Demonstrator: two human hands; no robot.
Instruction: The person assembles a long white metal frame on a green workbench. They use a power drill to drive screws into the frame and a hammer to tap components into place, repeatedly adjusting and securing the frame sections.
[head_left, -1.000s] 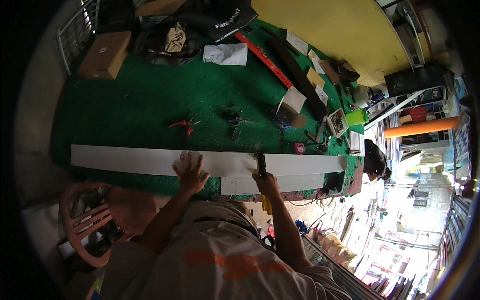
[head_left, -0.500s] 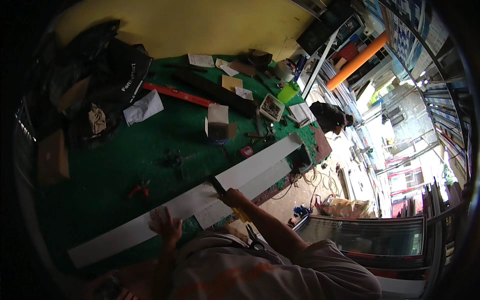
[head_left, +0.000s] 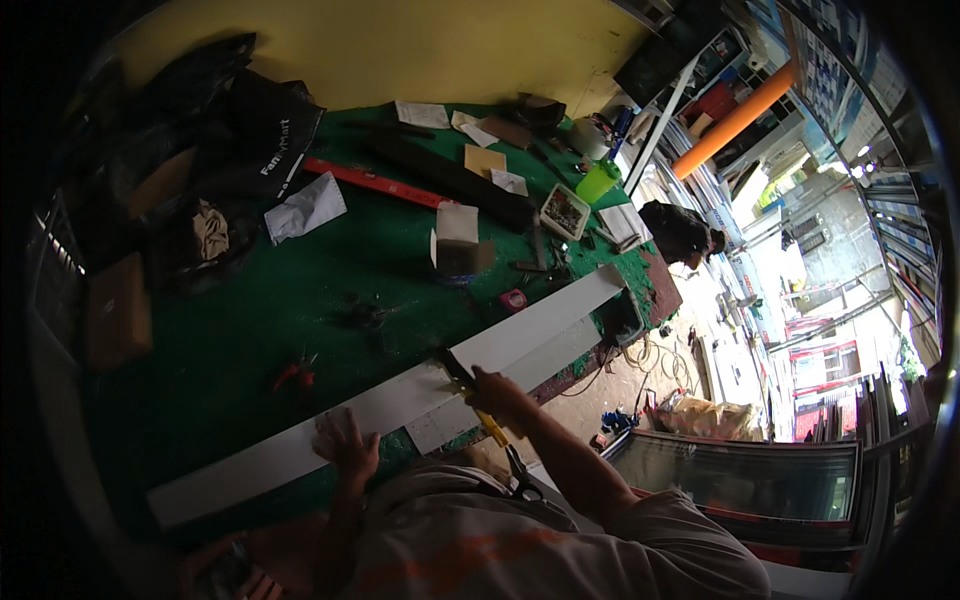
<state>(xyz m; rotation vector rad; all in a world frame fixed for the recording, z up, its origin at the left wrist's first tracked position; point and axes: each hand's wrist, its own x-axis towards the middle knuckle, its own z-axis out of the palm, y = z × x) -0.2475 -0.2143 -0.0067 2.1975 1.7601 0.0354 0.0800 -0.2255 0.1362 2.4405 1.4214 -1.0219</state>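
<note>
A long white flat strip [head_left: 540,315] lies slantwise over the green bench top, from near left to far right. My left hand [head_left: 346,446] rests on its near part, palm down and fingers spread. Further along, my right hand [head_left: 490,392] grips a dark straight-edged tool [head_left: 455,367] laid across the strip; its exact kind cannot be made out. Just below that hand a yellow piece [head_left: 493,430] shows, and I cannot tell whether it belongs to the tool. Dark-handled scissors [head_left: 521,474] are close to my body. Under the strip sits a shorter pale board [head_left: 440,423].
Red-handled pliers [head_left: 294,374], a pink-red tape measure [head_left: 513,300], an open small box [head_left: 462,258], a red level [head_left: 380,184] and a tray of small parts [head_left: 565,213] lie on the bench [head_left: 220,340]. Black bags crowd its left. Beyond the right edge another person [head_left: 680,232] bends down.
The view has shifted slightly, so the bench and strip sit further right. More of the yellow piece below my right hand shows. Both hands keep about the same places along the strip.
</note>
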